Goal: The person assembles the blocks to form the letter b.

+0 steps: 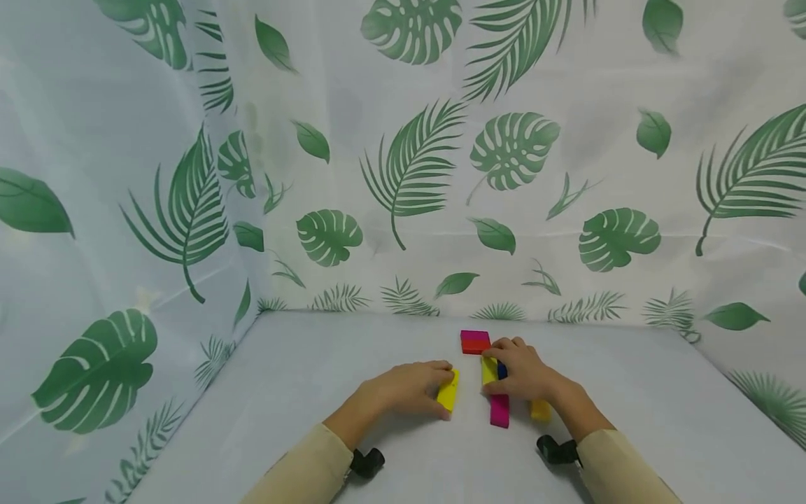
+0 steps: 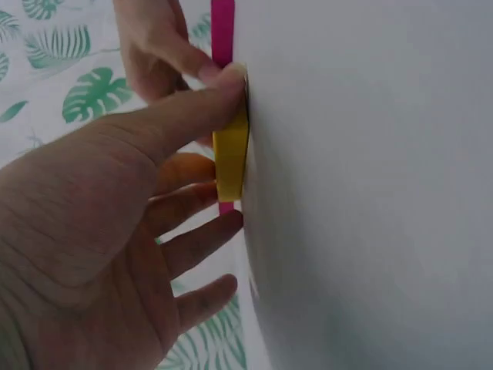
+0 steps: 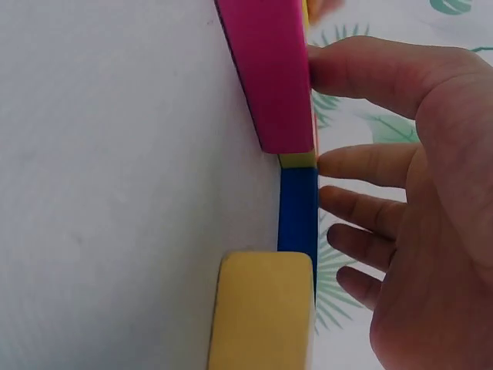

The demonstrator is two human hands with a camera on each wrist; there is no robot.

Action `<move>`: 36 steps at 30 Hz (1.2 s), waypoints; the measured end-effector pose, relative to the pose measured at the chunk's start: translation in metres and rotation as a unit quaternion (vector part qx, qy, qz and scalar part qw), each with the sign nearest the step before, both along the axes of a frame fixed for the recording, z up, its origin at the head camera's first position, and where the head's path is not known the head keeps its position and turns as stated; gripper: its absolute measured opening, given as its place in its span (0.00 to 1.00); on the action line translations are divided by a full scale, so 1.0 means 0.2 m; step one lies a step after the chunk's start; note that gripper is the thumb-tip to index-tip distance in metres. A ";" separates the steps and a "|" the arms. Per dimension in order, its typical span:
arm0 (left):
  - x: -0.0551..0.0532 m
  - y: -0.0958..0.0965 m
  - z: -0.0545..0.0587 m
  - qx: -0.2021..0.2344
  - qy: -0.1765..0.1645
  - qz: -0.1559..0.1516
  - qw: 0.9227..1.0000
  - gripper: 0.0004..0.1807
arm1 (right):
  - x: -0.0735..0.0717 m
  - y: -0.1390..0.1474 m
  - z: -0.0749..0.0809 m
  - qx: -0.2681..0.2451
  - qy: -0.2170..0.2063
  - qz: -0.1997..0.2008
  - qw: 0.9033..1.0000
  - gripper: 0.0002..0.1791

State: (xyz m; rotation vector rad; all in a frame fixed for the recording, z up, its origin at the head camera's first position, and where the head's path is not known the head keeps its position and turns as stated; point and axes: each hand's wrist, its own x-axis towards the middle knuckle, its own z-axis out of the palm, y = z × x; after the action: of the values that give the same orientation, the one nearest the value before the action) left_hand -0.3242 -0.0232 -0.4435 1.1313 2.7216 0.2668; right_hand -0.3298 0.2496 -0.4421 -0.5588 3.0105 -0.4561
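Note:
My left hand [image 1: 409,386] pinches a yellow block [image 1: 448,392] by its ends, thumb at the near end; the left wrist view shows this block [image 2: 232,158] against the white surface. To the right, my right hand [image 1: 525,371] holds another yellow block [image 1: 488,371] between thumb and fingers, partly covering it. A magenta block [image 1: 499,411] adjoins its near end. Beside it, mostly under the hand, is a blue block [image 1: 502,369], plainer in the right wrist view [image 3: 298,208]. The other fingers of the right hand [image 3: 431,177] are loosely spread.
A red block [image 1: 475,346] lies with a magenta block [image 1: 475,335] just beyond the right hand. An orange-yellow block [image 1: 540,411] lies beneath the right wrist. Leaf-patterned sheets [image 1: 415,280] stand behind and left of the white table [image 1: 302,392].

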 end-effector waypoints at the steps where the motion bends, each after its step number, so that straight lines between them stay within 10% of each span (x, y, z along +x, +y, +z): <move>1: 0.00 -0.03 0.01 -0.003 0.002 0.004 1.000 0.42 | 0.00 0.00 0.01 0.002 -0.001 0.000 1.000 0.42; 14: 0.07 -0.40 -0.04 0.046 -0.036 0.035 0.998 0.46 | 0.02 -0.01 0.02 0.001 0.011 0.000 1.000 0.45; 30: 0.08 -0.44 -0.06 0.061 -0.022 0.029 0.997 0.46 | 0.00 -0.43 0.26 -0.125 0.069 0.048 0.989 0.40; 36: 0.10 -0.46 -0.04 0.105 -0.033 0.003 0.994 0.40 | 0.04 -0.59 0.20 -0.187 0.109 0.041 0.975 0.43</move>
State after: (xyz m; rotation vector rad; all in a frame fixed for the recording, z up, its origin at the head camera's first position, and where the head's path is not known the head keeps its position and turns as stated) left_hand -0.3049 -0.1152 -0.4510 1.1429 2.6874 0.5921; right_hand -0.3227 0.1306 -0.4027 -0.8007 3.1012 -1.0315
